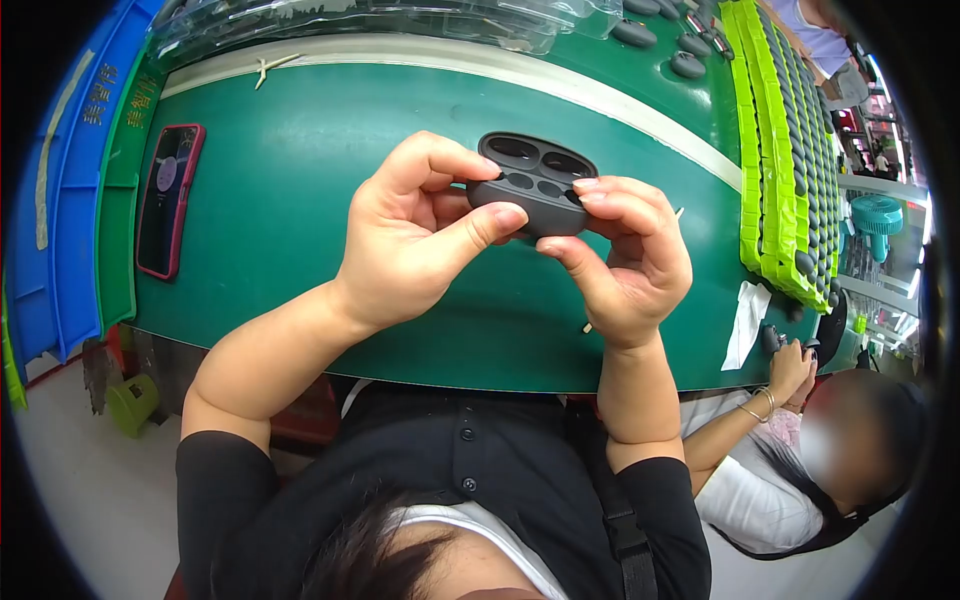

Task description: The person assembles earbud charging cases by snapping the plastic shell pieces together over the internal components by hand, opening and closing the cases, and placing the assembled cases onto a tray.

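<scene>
A dark grey earbud charging case is held up over the green table, its lid raised and its inner wells facing me. My left hand grips the case's left end, thumb on the front and index finger at the inner left edge. On the right end, my right hand has its thumb below the front and its index finger at the inner right edge. Both hands are closed on the case. Whether any earbuds sit under the fingertips, I cannot tell.
A phone in a red case lies left, beside green and blue bins. Bright green trays of grey cases stand right. More grey cases and clear plastic lie at the back. A co-worker sits at right.
</scene>
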Demonstrator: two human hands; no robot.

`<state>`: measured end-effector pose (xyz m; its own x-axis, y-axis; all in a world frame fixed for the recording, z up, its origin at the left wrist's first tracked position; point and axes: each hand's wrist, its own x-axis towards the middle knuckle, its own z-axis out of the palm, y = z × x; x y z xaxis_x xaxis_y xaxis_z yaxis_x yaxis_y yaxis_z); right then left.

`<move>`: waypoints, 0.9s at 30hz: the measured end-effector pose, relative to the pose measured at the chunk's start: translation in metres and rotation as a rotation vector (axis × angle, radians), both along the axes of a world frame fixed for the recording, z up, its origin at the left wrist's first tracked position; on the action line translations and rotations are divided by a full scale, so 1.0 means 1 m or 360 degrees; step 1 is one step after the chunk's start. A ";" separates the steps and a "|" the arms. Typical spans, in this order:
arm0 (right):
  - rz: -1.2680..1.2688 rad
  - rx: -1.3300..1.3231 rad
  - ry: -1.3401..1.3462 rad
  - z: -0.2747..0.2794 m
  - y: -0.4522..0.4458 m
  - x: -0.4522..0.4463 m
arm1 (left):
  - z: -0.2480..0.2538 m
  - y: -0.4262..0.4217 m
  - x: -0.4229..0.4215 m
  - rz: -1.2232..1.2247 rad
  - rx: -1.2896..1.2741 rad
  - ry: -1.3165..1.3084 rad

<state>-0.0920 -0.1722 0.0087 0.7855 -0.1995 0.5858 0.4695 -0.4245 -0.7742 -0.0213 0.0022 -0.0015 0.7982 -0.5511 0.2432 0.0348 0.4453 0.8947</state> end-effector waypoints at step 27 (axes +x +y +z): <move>0.0498 0.0581 0.0682 0.006 -0.009 -0.003 | 0.008 -0.001 0.000 -0.0100 0.0302 0.0134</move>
<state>-0.0949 -0.1808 0.0149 0.9882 -0.0499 0.1449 0.1455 0.0086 -0.9893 -0.0217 0.0017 0.0063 0.7740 -0.6299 0.0643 0.1354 0.2638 0.9550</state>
